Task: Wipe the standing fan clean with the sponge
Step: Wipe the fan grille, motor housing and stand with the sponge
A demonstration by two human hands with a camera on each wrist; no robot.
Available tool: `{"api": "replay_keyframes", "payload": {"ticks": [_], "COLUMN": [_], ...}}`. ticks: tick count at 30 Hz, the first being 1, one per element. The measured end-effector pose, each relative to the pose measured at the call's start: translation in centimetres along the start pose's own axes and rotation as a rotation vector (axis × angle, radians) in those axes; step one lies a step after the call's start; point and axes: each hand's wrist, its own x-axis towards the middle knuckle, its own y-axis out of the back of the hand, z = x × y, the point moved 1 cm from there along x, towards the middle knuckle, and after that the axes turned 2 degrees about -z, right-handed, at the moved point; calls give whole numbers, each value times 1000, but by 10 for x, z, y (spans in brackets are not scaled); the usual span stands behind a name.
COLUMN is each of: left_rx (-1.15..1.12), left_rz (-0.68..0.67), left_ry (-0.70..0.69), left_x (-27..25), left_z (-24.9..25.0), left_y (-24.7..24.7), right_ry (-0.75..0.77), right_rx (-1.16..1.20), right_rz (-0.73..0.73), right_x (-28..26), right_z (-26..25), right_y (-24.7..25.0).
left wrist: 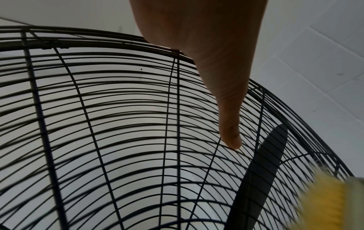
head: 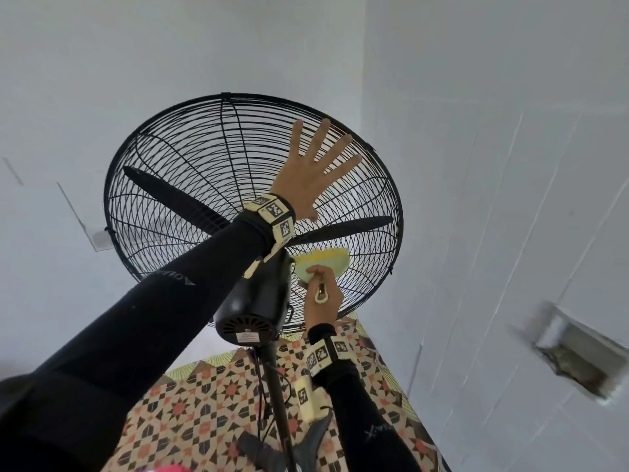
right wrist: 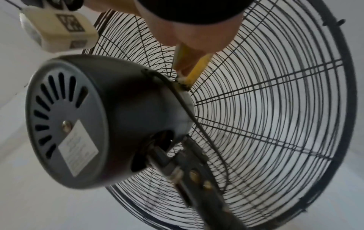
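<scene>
A black standing fan shows its rear wire grille and round motor housing in the head view. My left hand lies flat on the upper right of the grille, fingers spread and straight; in the left wrist view its thumb touches the wires. Just right of the motor housing, my right hand grips a yellow and pale green sponge and presses it onto the grille. The sponge meets the wires beside the housing. A black blade sits inside the cage.
The fan's pole runs down to dark base legs on a patterned tiled floor, with a thin cable along it. White walls stand close behind and to the right, where a recessed box is set in.
</scene>
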Motion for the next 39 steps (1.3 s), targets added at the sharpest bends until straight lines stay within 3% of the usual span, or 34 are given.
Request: {"api": "replay_keyframes", "payload": {"ticks": [3,4,5,8,10,12,15,16,19,21,27,31,34,37,39], "left_rx": [24,24,20,22,17,24,40,41,19,24,34,-13,-29,-85,-129], "left_rz": [2,4,2,-3,0,-3,2,1,-25,-37,-85,-63,-23,-18,-17], "left_ry": [0,5,11,26,12,7,19,18,13,-11,13,23,15,137,213], "left_x": [3,3,2,-1,-1,1,2,2,-1,1,-2,-7,-8,-21,-29], "left_z": [4,3,2,-3,-1,2,3,1,-3,-4,-18,-22,-27,-43,-50], "left_y": [1,0,0,-3,-4,0,-3,-2,-4,-2,4,2,4,-1,-5], "right_ry": [-55,-47,-26,108,110,57,2,35,320,417,244,366,355,232,235], "right_rx": [57,54,39,-102,-133,-48,53,47,-169,-265,-255,-243,-287,-307,-292], "right_rz": [292,316,280,-40,-113,-19,245,234,-169,-302,-327,-371,-342,-311,-333], "right_x": [3,2,0,-8,-6,-3,-2,-1,2,16,11,14,24,15,13], "right_z": [0,4,7,13,12,12,5,0,-17,-20,2,-16,-15,-4,-9], "right_y": [3,4,5,7,7,6,7,5,-3,-5,11,0,0,11,13]}}
